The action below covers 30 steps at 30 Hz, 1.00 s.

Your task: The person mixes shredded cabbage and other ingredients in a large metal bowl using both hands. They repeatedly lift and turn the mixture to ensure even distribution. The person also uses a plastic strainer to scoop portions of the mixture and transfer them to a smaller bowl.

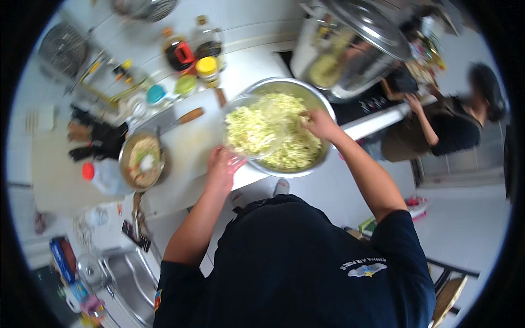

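Observation:
My left hand (pixel 222 168) grips the near left side of a clear plastic bowl (pixel 262 156) heaped with shredded cabbage (pixel 250 129). That bowl overlaps the left part of a large steel basin (pixel 325 98), which also holds shredded cabbage (pixel 295 151). Over the basin's right side is my right hand (pixel 320 125), its fingers bent at the cabbage; whether they hold shreds is too blurred to tell. A wooden-handled cleaver (pixel 164 119) lies on the counter to the left. Farther left sits a smaller metal bowl (pixel 123 158) with minced food and white powder in it.
Sauce bottles (pixel 177 51) and lidded jars (pixel 207 67) stand along the wall. A tall steel pot (pixel 348 78) is at the back right, near another person (pixel 434 127). A plastic jug with a red cap (pixel 104 177) stands left, above a sink (pixel 131 279).

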Tool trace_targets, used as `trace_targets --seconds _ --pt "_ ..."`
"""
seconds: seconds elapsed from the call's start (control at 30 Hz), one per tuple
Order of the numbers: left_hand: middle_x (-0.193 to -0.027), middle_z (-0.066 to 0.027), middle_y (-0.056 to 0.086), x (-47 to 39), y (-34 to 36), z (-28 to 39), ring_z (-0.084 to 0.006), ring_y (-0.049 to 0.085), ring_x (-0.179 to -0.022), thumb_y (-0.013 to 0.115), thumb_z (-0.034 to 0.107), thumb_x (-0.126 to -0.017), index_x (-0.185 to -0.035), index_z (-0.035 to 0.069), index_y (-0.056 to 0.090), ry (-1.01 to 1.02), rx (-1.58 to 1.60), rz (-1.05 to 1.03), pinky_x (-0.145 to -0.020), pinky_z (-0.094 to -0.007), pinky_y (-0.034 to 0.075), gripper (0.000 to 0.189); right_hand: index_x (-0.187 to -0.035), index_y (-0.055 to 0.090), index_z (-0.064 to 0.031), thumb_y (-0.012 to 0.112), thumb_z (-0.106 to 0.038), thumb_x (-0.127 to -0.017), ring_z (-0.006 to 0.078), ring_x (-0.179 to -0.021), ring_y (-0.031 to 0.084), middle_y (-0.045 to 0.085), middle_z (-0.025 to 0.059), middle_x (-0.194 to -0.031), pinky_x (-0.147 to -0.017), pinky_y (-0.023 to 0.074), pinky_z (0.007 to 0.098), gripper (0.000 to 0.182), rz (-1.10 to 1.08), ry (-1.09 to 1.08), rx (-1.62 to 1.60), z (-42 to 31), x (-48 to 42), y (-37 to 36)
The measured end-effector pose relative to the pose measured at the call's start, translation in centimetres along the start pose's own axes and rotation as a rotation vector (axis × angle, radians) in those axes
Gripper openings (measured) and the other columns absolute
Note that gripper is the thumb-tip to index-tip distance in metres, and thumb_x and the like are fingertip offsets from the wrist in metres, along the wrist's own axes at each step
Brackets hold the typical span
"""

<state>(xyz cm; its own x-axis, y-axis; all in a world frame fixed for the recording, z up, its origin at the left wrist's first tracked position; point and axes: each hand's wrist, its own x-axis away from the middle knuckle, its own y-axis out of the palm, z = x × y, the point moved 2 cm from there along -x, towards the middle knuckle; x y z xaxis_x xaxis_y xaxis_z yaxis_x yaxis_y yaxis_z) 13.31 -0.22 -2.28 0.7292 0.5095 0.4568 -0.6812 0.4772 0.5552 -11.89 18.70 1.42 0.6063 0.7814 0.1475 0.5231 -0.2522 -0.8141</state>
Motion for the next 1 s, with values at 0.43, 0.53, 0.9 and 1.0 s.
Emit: trace_targets --seconds 0.43,0.53,0.9,1.0 --pt "-0.084 -0.0052 0.05 0.6 3.0 -0.9 -0.0142 0.053 -0.078 0.065 0.02 -0.076 -0.099 0.005 0.042 -0.036 -0.065 0.057 -0.066 -0.0322 0.05 0.035 -0.123 0.042 -0.0031 0.068 -0.001 -0.054 0.0347 -0.113 0.044 0.05 0.0191 -0.117 -0.095 0.0364 0.0352 0.073 -0.167 -0.045 0.267 -0.7 2.6 8.1" --pt "-0.082 -0.0051 0.049 0.6 2.8 -0.5 -0.0138 0.052 -0.077 0.065 0.021 -0.076 -0.098 0.004 0.042 -0.036 -0.071 0.069 -0.064 -0.0314 0.05 0.036 -0.117 0.047 -0.0028 0.063 0.003 -0.057 0.0376 -0.1 0.051 0.055 0.021 -0.108 -0.085 0.0428 0.0371 0.062 -0.019 0.007 0.087 -0.1 1.9 7.7" --pt "-0.098 -0.0127 0.05 -0.6 2.1 0.9 -0.0227 0.057 -0.085 0.062 0.021 -0.079 -0.113 0.001 0.038 0.04 -0.253 0.032 -0.069 -0.0353 0.053 0.046 -0.111 0.052 0.0014 0.056 -0.002 -0.07 0.0197 -0.077 0.06 0.061 0.0106 -0.091 -0.068 0.0489 0.0303 0.041 -0.029 0.366 -0.712 2.1 0.7 2.8" --pt "-0.099 -0.0148 0.049 -1.5 1.2 1.5 -0.023 0.058 -0.082 0.063 0.016 -0.078 -0.115 0.001 0.034 0.071 -0.212 0.06 -0.068 -0.0342 0.053 0.049 -0.11 0.052 0.0017 0.059 -0.005 -0.069 0.0183 -0.072 0.058 0.061 0.0093 -0.087 -0.065 0.0481 0.0301 0.042 0.054 0.35 -0.745 1.2 0.3 1.4"
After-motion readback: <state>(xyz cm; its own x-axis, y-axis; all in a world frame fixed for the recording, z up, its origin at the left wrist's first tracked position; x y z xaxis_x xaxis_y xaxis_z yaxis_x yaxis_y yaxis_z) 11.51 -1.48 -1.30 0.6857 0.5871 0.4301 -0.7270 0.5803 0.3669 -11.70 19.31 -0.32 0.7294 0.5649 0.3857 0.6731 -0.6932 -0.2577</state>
